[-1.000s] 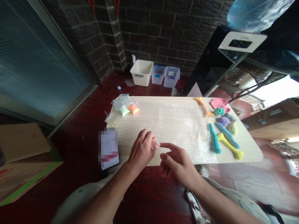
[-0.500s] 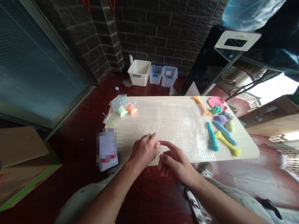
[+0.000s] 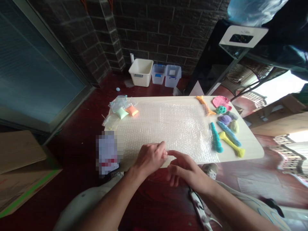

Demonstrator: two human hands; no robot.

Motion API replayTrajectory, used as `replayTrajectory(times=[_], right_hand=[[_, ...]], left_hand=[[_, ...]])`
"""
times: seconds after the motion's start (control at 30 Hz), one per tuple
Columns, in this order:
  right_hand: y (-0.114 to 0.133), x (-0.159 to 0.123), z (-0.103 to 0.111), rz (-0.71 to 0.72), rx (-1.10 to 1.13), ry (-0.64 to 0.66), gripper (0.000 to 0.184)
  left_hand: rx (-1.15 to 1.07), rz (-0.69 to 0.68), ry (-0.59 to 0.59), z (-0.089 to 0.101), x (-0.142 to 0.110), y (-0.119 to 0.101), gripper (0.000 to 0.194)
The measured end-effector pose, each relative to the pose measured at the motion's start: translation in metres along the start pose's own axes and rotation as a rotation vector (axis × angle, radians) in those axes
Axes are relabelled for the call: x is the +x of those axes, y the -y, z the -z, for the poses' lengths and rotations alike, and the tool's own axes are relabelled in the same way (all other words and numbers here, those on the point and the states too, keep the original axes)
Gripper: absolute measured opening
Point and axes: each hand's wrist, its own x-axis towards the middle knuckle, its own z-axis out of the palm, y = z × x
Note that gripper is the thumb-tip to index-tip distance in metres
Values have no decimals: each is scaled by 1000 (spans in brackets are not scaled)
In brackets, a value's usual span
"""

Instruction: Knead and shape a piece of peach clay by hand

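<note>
From my remote seat I saw the left hand [image 3: 151, 156] curled, on what I couldn't tell, and the right hand [image 3: 189, 170] loosely spread, over the near edge of the table's [image 3: 252, 150] bubble wrap [image 3: 178, 126], seemingly light, limp, poppable, best taken by its corners

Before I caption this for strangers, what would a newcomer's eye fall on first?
The left hand and right hand, close together at the near edge of the table. Next come the bright shapes at its right end, then the shiny bubble wrap across its middle.
</note>
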Motion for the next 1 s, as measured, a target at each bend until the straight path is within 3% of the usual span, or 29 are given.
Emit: replayTrajectory(times=[0.2,0.37,0.53,0.6,0.83,1.0], right_hand=[[-6,-11,9,48,216,55,75],[-6,-15,23,-97,158,128,77],[-7,-12,31,-132,246,245,73],[-9,-10,32,-80,291,237,67],[-16,-8,27,7,156,116,80],[-10,-10,31,119,-88,13,58]], left_hand=[[-13,1,-1,-5,8,-9,5],[-12,-190,-22,-19,9,-15,13],[-42,-178,-61,-25,13,-20,18],[-94,-132,-53,-23,17,-21,13],[-222,19,47,-22,20,-27,10],[-412,25,198,-14,20,-25,14]])
